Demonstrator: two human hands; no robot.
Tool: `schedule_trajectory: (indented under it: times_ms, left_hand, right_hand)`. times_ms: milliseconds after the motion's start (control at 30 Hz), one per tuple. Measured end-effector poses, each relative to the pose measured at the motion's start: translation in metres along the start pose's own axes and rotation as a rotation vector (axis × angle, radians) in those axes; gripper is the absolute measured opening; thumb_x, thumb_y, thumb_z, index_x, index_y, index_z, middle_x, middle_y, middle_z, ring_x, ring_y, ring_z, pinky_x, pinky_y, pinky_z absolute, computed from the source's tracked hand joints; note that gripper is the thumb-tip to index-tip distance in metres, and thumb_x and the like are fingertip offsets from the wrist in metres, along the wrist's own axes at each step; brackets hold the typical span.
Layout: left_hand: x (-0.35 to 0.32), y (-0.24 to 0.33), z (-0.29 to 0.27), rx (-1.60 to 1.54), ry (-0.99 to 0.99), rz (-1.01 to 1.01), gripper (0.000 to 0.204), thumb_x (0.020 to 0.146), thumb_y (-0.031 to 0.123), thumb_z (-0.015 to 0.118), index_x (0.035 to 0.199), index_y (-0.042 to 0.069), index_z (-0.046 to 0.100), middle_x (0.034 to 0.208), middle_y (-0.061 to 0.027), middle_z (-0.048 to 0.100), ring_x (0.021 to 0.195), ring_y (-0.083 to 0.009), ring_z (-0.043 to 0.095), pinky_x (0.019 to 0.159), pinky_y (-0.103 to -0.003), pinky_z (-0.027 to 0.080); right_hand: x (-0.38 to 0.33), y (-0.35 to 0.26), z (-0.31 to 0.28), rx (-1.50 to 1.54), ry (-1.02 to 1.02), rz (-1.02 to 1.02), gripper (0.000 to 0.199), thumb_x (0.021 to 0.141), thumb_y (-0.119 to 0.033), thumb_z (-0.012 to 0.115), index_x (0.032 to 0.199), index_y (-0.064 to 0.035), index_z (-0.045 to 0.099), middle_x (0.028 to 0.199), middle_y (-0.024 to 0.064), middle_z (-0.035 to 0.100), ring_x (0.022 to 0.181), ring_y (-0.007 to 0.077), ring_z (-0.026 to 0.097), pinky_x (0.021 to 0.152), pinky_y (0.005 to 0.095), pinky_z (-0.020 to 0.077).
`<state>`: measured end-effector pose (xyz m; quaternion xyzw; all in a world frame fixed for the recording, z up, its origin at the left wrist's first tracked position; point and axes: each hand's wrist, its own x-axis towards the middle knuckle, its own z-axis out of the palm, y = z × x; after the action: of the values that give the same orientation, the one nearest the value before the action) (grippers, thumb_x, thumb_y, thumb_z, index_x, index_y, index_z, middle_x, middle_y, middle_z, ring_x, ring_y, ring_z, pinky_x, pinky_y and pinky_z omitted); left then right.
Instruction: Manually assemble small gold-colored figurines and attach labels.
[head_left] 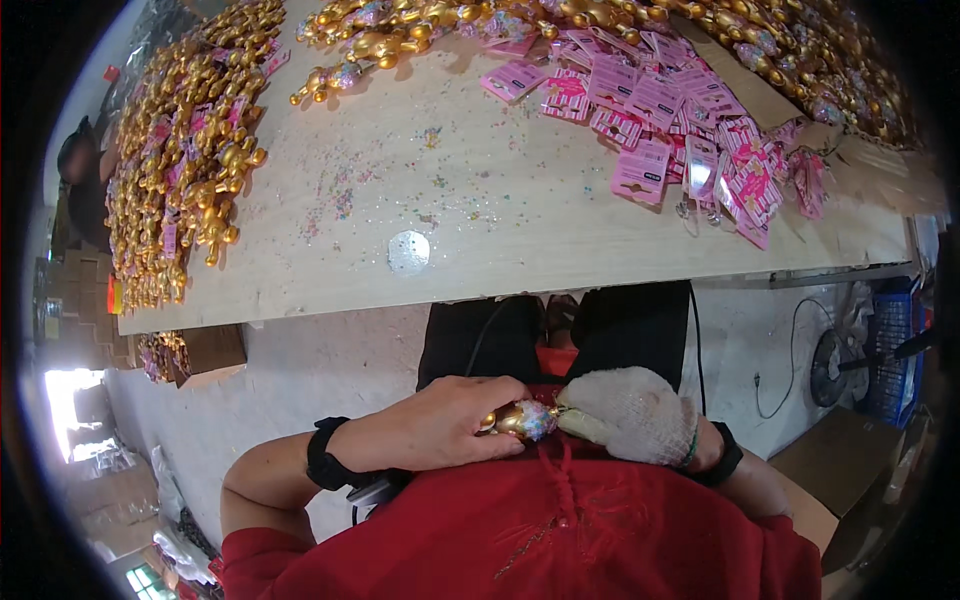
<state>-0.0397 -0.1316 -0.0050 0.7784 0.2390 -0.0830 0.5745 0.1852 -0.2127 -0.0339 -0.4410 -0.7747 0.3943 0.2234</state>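
Close against my red top, my left hand (440, 425) is closed around a small shiny gold figurine (538, 420). The figurine's visible end is covered in pale multicoloured glitter bits; my fingers hide much of the rest. My right hand (635, 415) wears a whitish knit glove and pinches with thumb and fingers at the glittery end. What lies between those fingertips is too small and covered to make out. Both hands are over my lap, in front of the near edge of the table (350, 270).
Many gold figurines (190, 190) are heaped at the table's left, with more along the far side. Pink printed cards (640, 120) lie piled at the right. Loose glitter (340, 195) and a round shiny disc (408, 253) lie mid-table. A blue crate (885, 350) stands right, beside cardboard (840, 460).
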Motion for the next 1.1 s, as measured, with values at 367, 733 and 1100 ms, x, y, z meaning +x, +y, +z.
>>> schedule_trajectory:
  times_ms: [367, 733, 1100]
  left_hand:
    - [0.008, 0.01, 0.005, 0.071, -0.09, 0.016, 0.026, 0.084, 0.019, 0.057, 0.095, 0.0, 0.043, 0.087, -0.021, 0.053, 0.079, -0.0389, 0.056, 0.067, -0.044, 0.045]
    - [0.007, 0.007, 0.022, 0.357, -0.002, 0.172, 0.022, 0.086, 0.015, 0.053, 0.091, -0.005, 0.043, 0.076, -0.0204, 0.054, 0.066, -0.0353, 0.058, 0.059, -0.041, 0.048]
    - [0.0, 0.01, 0.027, 0.658, 0.015, 0.228, 0.016, 0.084, 0.011, 0.05, 0.088, -0.004, 0.045, 0.074, -0.0175, 0.054, 0.063, -0.0314, 0.059, 0.059, -0.037, 0.049]
  right_hand:
    - [-0.009, 0.006, 0.011, -0.045, -0.032, -0.09, 0.011, 0.083, -0.017, 0.055, 0.082, -0.0066, 0.056, 0.073, 0.0108, 0.052, 0.065, 0.0274, 0.057, 0.055, 0.0381, 0.0458]
    - [-0.016, 0.022, 0.027, 0.126, -0.027, -0.14, 0.013, 0.084, -0.017, 0.054, 0.082, -0.0045, 0.057, 0.077, 0.0114, 0.055, 0.068, 0.0294, 0.057, 0.057, 0.0384, 0.0457]
    - [-0.009, 0.027, 0.033, 0.079, -0.06, -0.307, 0.011, 0.073, -0.013, 0.058, 0.081, -0.006, 0.057, 0.071, 0.0095, 0.049, 0.063, 0.0279, 0.054, 0.053, 0.037, 0.0448]
